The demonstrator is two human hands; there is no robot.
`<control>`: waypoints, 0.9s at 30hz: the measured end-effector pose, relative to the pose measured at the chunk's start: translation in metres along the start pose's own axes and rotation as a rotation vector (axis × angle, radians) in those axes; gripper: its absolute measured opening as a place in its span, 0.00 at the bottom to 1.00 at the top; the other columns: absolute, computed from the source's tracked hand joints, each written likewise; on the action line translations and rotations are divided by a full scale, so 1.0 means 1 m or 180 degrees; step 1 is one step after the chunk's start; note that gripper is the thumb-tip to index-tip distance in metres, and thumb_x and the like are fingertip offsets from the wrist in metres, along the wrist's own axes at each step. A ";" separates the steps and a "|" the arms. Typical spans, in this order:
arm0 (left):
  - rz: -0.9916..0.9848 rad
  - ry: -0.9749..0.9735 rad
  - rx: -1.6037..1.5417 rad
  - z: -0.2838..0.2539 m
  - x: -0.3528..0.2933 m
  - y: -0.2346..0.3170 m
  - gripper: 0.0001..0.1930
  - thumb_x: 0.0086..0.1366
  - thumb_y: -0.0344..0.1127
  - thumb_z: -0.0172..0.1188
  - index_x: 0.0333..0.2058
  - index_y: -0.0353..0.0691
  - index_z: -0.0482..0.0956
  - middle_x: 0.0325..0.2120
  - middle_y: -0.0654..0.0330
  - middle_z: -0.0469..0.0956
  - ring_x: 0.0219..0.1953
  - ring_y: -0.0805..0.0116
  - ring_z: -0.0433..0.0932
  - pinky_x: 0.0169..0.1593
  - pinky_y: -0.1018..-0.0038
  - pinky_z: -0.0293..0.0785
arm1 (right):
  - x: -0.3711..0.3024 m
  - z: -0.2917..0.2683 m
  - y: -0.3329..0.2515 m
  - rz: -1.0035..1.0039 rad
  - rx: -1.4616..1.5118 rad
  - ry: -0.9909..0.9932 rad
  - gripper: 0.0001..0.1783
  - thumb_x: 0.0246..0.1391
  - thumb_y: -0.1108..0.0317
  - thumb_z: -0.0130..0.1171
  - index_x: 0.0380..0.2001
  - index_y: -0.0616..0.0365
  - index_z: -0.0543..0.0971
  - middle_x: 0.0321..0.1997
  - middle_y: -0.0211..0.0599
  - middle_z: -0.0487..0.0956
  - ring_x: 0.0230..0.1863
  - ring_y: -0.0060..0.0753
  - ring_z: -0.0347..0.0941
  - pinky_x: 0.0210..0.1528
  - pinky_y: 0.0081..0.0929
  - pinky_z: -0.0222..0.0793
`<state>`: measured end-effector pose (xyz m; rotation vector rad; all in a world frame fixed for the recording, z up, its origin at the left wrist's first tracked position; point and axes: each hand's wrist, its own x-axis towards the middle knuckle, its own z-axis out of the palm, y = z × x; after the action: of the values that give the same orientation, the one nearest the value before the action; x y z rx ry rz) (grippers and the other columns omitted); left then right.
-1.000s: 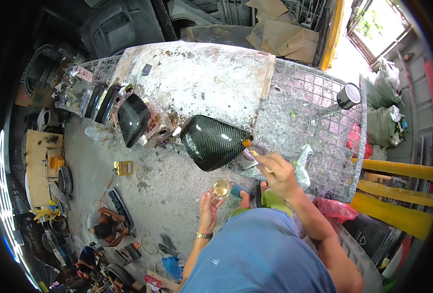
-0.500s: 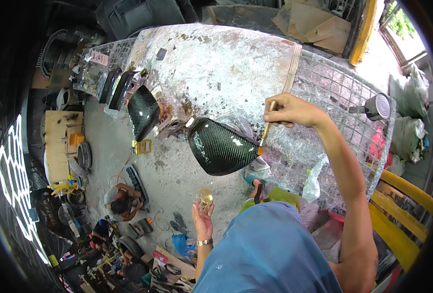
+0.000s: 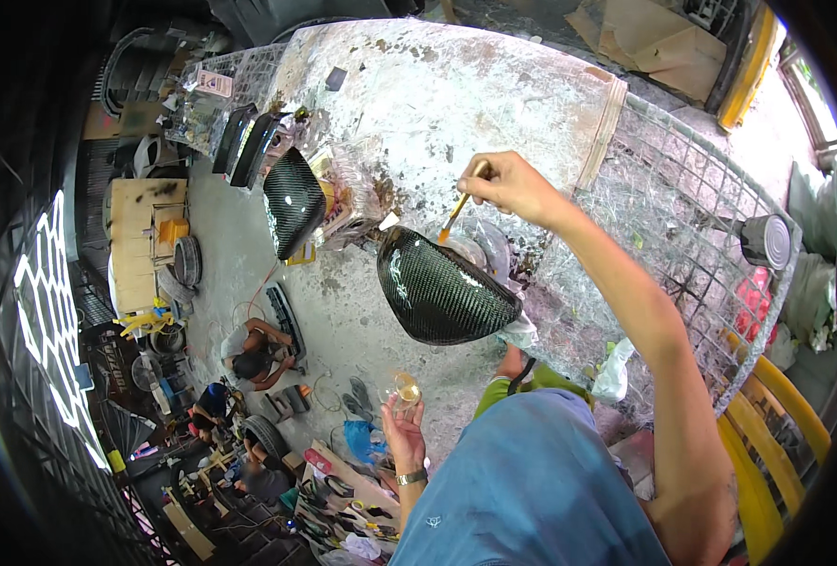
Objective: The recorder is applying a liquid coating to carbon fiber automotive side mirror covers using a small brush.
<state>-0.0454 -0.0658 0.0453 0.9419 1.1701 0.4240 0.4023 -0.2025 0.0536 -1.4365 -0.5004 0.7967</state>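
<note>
My right hand (image 3: 513, 186) pinches the handle of a small paintbrush (image 3: 454, 215), its orange-tinted bristles at the upper edge of a glossy black carbon-fibre shell (image 3: 445, 291). Whether the tip touches the shell, I cannot tell. That curved piece shines as if wet and juts past the near edge of the table. Lower down, my left hand (image 3: 403, 438) is closed round a clear cup (image 3: 403, 387) with some amber liquid in it. A second carbon-fibre shell (image 3: 293, 203) of similar weave stands to the left.
The stained white tabletop (image 3: 456, 85) meets a wire-grid surface (image 3: 692, 226) on the right, which bears a metal can (image 3: 766, 241). Crumpled plastic (image 3: 613, 373) hangs near me. A person (image 3: 258, 354) crouches on the floor at left. Yellow slats (image 3: 768, 443) stand at lower right.
My right hand has carried the brush left and up, from the shell's right tip to its upper left edge. The whole view has shifted slightly. My left hand still holds the cup.
</note>
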 end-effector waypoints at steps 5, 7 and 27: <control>-0.0020 -0.0063 0.0000 0.007 0.004 0.000 0.27 0.69 0.54 0.47 0.55 0.36 0.64 0.50 0.47 0.72 0.52 0.54 0.74 0.56 0.64 0.72 | -0.064 0.019 0.008 -0.0485 -0.0081 0.0324 0.12 0.58 0.62 0.58 0.34 0.62 0.77 0.29 0.31 0.78 0.32 0.20 0.71 0.36 0.24 0.67; -0.0134 0.0006 0.0142 0.011 0.008 0.001 0.26 0.68 0.57 0.46 0.52 0.41 0.65 0.52 0.47 0.72 0.55 0.53 0.72 0.60 0.65 0.66 | -0.091 0.012 0.006 -0.0270 -0.0064 0.0260 0.11 0.57 0.63 0.58 0.34 0.61 0.77 0.29 0.31 0.78 0.32 0.20 0.71 0.36 0.24 0.67; -0.0083 0.0119 0.0026 0.021 0.000 0.004 0.28 0.69 0.55 0.47 0.55 0.37 0.63 0.51 0.46 0.71 0.53 0.55 0.73 0.56 0.64 0.72 | 0.039 0.002 0.007 0.0482 0.0612 -0.0768 0.12 0.56 0.60 0.61 0.29 0.59 0.77 0.19 0.25 0.71 0.17 0.13 0.58 0.16 0.17 0.51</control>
<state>-0.0254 -0.0719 0.0502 0.9281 1.2176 0.4177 0.4258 -0.1728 0.0409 -1.2166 -0.4871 1.1177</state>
